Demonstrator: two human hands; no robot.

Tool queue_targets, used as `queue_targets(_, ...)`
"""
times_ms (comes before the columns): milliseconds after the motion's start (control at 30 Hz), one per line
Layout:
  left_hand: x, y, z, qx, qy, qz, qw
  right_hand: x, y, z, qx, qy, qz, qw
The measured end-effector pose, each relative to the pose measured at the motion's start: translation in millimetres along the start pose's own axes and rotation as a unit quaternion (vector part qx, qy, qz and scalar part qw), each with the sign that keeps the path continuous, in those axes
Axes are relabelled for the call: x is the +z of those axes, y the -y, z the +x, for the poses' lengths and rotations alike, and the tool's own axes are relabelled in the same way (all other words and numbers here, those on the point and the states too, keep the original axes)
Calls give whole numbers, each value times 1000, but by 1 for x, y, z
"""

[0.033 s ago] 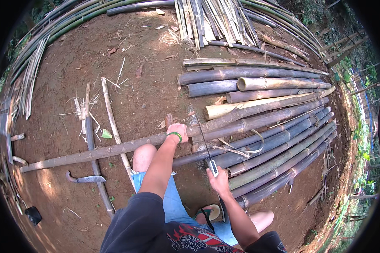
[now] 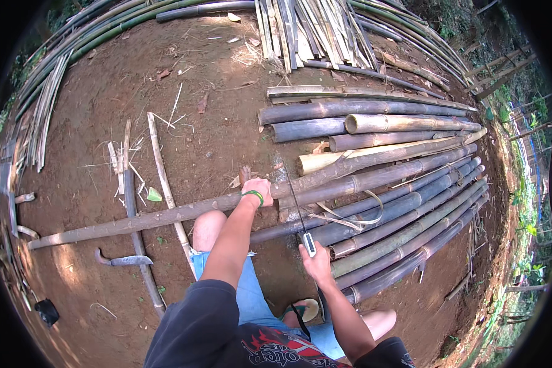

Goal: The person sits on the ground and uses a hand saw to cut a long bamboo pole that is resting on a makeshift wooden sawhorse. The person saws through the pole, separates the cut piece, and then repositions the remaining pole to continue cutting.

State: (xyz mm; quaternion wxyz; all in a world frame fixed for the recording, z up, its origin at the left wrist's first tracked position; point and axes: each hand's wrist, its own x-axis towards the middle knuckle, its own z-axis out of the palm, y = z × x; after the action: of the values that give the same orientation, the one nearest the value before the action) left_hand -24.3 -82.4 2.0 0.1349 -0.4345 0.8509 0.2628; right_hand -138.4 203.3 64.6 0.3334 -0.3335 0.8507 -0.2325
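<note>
A long brown knotty pole lies slantwise across the scene, from the lower left onto the bamboo at the right. My left hand, with a green band at its wrist, is closed around it near the middle. My right hand grips the pale handle of a handsaw. Its thin dark blade crosses the pole just right of my left hand. Whether the teeth are in a cut is too small to tell. My left knee is beside the pole, and a bare foot shows beyond it.
Several dark bamboo poles lie side by side at the right, a loop of split strip on them. A machete rests on the ground at the left, touching a thin dark pole. Split bamboo slats are piled at the back.
</note>
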Motion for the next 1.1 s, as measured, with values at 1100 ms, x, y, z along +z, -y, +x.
queue_targets(1100, 35, -16, -28, -63, -139, 30, 988, -91, 91, -78, -72, -50, 88, 992)
